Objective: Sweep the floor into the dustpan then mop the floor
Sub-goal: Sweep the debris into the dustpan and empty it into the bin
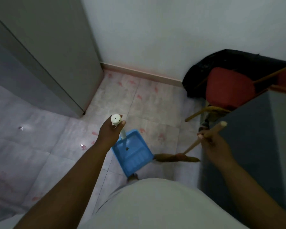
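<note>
Left hand [110,131]: fingers and thumb wrapped round the top of the white handle [116,119] of the blue dustpan [134,154], firm grip, cap end sticking out above the fist. Left arm runs nearly straight from near-left out to mid-frame, back of the hand facing us.

Dustpan sits on the tiled floor [155,104], mid-frame, just far of our pale shirt [155,204]. Its handle rises up toward the hand.

Right hand [213,144]: closed round the wooden broom stick [218,127], just below its top end, fingers curled over it. Right forearm comes in from near-right, angled left and far. The stick slopes down and left to the brown bristle head [175,158], which lies on the floor touching or just beside the dustpan's right edge. We cannot tell which.

Rest: 1 red chair [229,88] at far right with a black bag [205,66] behind it against the white wall. Grey cabinet [254,138] on the right, beside the right hand. Grey panel [48,47] at far left. Floor tiles carry reddish marks, and a skirting board [139,73] runs along the far wall.
</note>
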Action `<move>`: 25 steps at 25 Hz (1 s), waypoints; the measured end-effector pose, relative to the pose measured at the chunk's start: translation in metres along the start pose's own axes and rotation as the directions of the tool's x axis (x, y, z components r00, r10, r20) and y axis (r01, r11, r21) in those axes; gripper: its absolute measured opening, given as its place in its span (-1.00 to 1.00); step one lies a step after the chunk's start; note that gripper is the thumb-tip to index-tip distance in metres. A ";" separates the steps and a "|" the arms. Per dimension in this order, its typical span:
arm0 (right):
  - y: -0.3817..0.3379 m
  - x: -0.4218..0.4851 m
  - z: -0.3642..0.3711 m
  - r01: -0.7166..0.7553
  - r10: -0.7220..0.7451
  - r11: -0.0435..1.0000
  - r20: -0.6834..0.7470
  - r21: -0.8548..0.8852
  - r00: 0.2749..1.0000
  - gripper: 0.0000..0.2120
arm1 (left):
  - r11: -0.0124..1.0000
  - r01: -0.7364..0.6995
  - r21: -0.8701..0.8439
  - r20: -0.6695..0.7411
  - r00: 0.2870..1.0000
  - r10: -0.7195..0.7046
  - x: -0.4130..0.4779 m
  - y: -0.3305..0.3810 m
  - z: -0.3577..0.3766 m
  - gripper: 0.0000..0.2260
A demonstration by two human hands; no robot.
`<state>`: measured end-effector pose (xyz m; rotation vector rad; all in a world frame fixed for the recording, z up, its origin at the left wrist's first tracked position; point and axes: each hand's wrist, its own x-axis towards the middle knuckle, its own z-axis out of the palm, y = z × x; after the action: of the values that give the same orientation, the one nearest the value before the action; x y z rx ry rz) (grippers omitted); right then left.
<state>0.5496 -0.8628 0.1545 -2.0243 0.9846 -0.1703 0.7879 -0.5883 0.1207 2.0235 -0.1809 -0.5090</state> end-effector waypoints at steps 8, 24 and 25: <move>-0.005 0.074 -0.045 -0.072 0.098 0.989 -0.212 0.127 0.972 -0.90 | 0.997 -0.071 0.016 0.145 0.987 0.068 0.105 0.067 0.049 -0.74; 0.002 0.353 -0.207 0.167 -0.138 0.976 -0.193 0.143 0.971 -0.93 | 0.986 -0.156 0.054 0.117 0.982 0.149 0.301 0.251 0.248 -0.78; -0.001 0.366 -0.214 0.181 -0.149 0.972 -0.201 0.153 0.968 -0.93 | 0.984 -0.172 0.053 0.126 0.978 0.164 0.313 0.259 0.256 -0.79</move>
<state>0.7037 -1.2542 0.2060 -1.9566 0.8824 -0.5277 0.9820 -1.0258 0.1534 2.0181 -0.4436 -0.5248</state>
